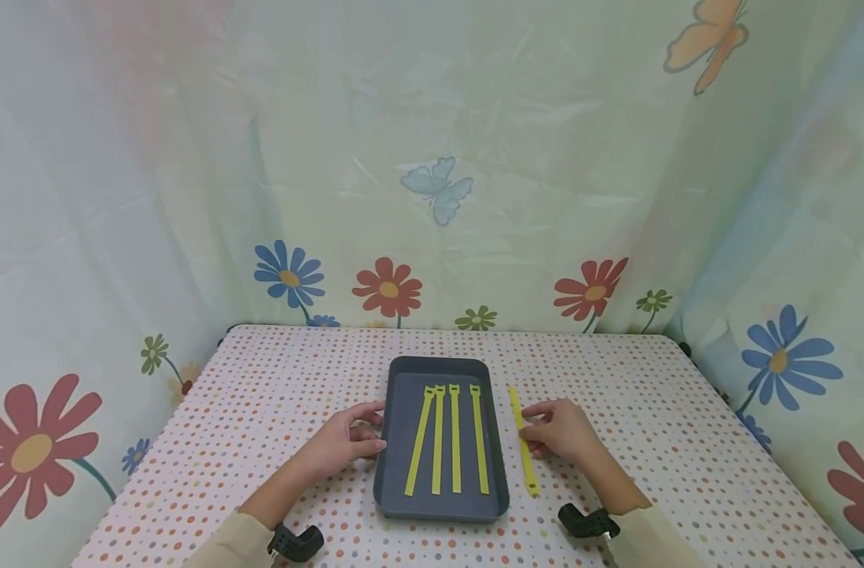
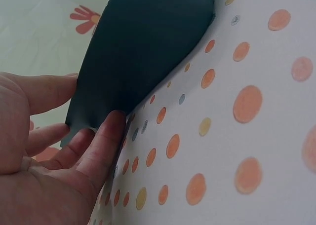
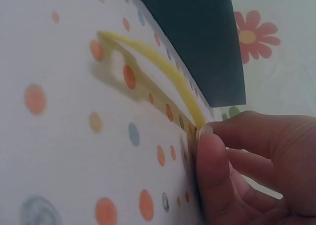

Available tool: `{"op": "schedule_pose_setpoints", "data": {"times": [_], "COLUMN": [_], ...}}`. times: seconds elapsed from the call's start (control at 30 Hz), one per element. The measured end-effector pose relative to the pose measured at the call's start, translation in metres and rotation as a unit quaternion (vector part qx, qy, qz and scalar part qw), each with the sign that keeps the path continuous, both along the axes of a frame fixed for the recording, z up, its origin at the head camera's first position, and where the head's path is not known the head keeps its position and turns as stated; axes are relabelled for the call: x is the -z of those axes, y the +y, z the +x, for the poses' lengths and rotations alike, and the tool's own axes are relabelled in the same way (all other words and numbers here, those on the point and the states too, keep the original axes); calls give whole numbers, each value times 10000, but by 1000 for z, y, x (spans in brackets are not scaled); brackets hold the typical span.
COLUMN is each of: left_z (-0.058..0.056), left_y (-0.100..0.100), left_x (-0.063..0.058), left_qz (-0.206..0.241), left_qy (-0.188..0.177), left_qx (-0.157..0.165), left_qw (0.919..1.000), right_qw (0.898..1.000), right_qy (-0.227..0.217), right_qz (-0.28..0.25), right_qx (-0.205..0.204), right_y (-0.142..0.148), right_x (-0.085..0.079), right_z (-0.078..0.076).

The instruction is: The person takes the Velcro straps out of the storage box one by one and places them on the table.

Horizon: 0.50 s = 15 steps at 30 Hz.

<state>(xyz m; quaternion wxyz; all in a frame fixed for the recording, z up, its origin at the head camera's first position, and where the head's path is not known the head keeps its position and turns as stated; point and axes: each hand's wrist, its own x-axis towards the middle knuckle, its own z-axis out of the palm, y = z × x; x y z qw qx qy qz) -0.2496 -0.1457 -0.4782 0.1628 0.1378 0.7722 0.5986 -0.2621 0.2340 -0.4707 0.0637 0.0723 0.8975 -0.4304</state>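
A dark grey tray stands on the table, and several yellow cable ties lie lengthwise inside it, slotted heads towards the back. At the tray's left side, my left hand rests its fingertips and thumb against the outer wall, as the left wrist view shows on the tray wall. To the right of the tray, my right hand pinches another yellow cable tie near its middle, between thumb and index finger. In the right wrist view this tie bows up off the table, its shadow below.
A white cloth with coloured dots covers the table. Behind and at both sides hangs a pale curtain printed with flowers and butterflies. Dark wrist devices sit on both forearms.
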Motion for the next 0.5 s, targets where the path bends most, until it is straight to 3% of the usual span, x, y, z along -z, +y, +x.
{"op": "schedule_pose_setpoints", "data": {"times": [0.5], "left_z": [-1], "left_y": [-1], "left_x": [1], "left_qz": [-85], "left_qy": [42], "left_qx": [-4], "left_qw": [10000], "right_qw": [9998], "right_qy": [-135], "right_qz": [-164], "right_qx": [32], "right_y": [5], "right_x": [0], "right_z": [4]}}
